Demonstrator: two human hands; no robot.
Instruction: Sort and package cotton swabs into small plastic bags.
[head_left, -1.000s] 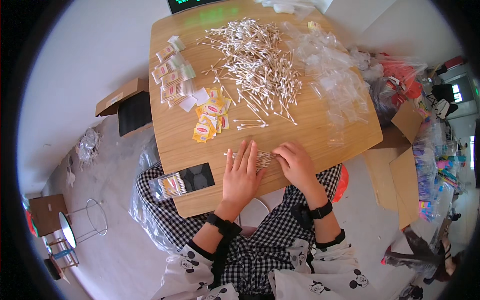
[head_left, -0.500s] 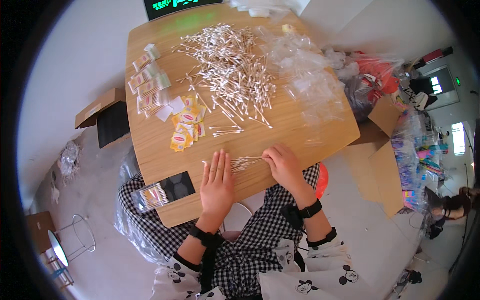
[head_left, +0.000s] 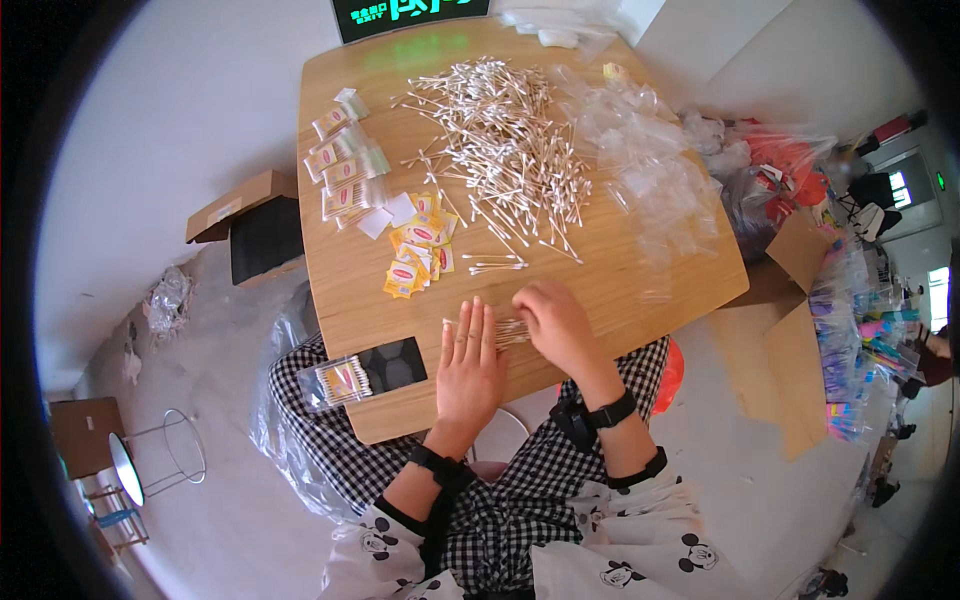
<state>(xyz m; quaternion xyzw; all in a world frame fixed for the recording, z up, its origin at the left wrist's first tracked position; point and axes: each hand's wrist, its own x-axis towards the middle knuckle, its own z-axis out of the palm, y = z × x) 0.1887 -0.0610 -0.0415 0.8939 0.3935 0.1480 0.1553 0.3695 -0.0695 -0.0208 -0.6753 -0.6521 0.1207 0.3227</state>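
Flat on the table, my left hand (head_left: 470, 363) has its fingers stretched out over a small bunch of cotton swabs (head_left: 513, 333), covering their left part. My right hand (head_left: 556, 325) is at the right end of this bunch with its fingers bent together; whatever they hold, if anything, is hidden. Beyond the hands lie a few loose swabs (head_left: 495, 264) and a large heap of cotton swabs (head_left: 510, 140). A pile of yellow and white cards (head_left: 420, 245) is to the left. Near my left hand, a clear bag of swabs (head_left: 342, 381) rests on a dark pad (head_left: 398, 366).
Filled swab packets (head_left: 345, 165) lie along the left side of the wooden table (head_left: 650, 270). Clear plastic bags (head_left: 645, 150) cover its far right. Open cardboard boxes (head_left: 260, 215) stand beside it, and a stool (head_left: 128, 468) is on the floor at left.
My right hand has shifted left along the swab bunch, toward my left hand, and its fingers have curled. The left hand stays flat on the swabs. The whole view has shifted slightly.
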